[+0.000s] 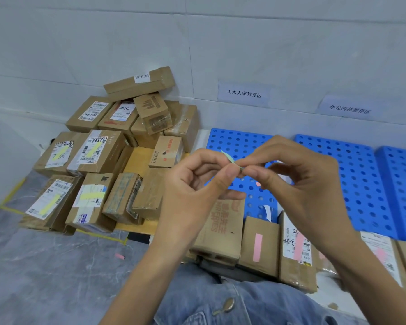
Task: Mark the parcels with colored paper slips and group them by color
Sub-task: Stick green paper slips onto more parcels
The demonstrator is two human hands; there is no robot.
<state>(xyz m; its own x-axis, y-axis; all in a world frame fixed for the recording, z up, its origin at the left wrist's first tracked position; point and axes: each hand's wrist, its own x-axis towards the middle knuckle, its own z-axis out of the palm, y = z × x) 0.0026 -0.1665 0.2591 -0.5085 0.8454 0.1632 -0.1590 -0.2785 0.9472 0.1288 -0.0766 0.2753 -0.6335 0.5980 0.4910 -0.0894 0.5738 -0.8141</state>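
Both hands meet in front of me over the parcels. My left hand and my right hand pinch a small pale green paper slip between thumbs and fingertips. On the left lies a pile of brown cardboard parcels; several at its front carry yellow slips. Right below my hands stand parcels with pink slips, and one unmarked box with red print sits under my left wrist.
Blue perforated plastic pallets lie along the white wall at the right, under two paper signs. A loose pink slip lies on the grey floor. Yellow tape outlines the left pile's area. My denim-clad knee fills the bottom.
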